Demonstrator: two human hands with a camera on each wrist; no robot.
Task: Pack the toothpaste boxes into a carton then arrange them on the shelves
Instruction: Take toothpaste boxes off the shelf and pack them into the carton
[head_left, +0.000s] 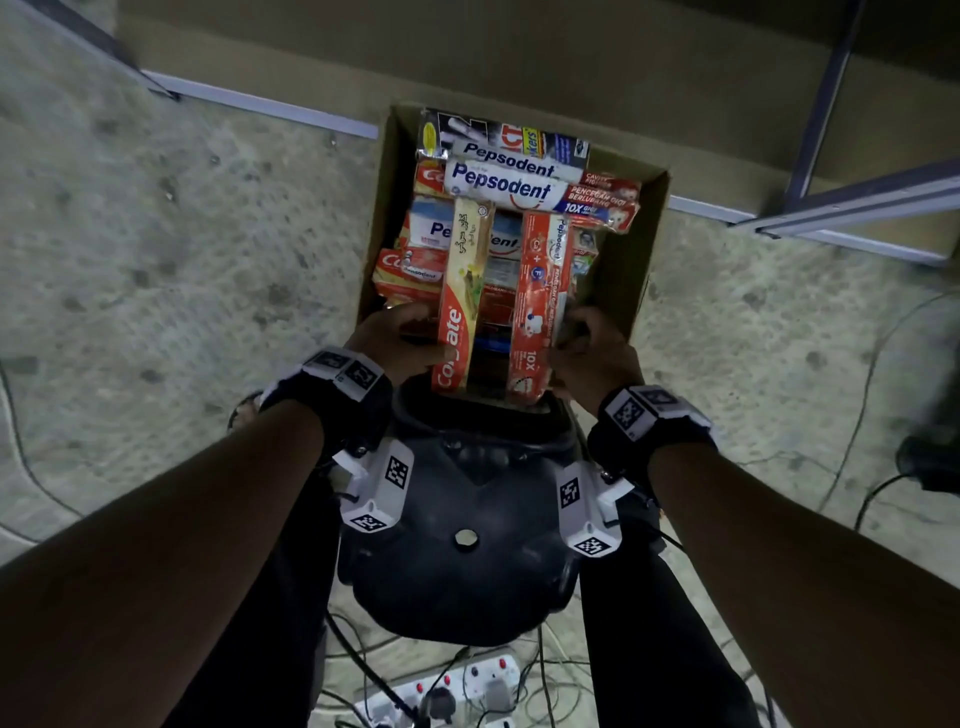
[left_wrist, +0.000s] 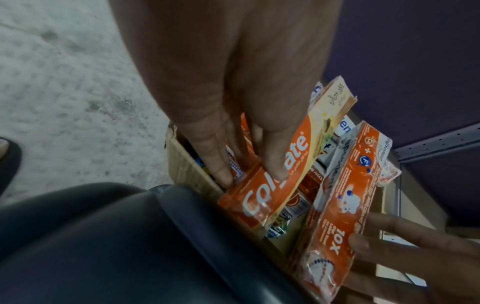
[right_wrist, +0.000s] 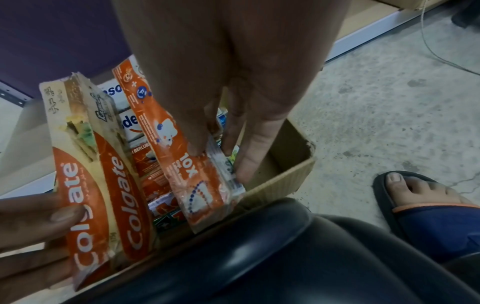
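Packing step looks nearly done; shelving not begun. Left hand (head_left: 395, 338) is pinching a Colgate box (head_left: 460, 306), right hand (head_left: 592, 348) is pinching a wrapped Pepsodent pack (head_left: 540, 306), both sitting tilted on the full carton (head_left: 644, 249) of toothpaste boxes on the floor. Next, I'd guess: lay both flat, or lift them out toward the shelf frame (head_left: 852, 208).

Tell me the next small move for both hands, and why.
Probably lift both packs clear of the carton: the left hand grips the Colgate pack, the right hand the Pepsodent pack, and both packs already tilt above the rest.
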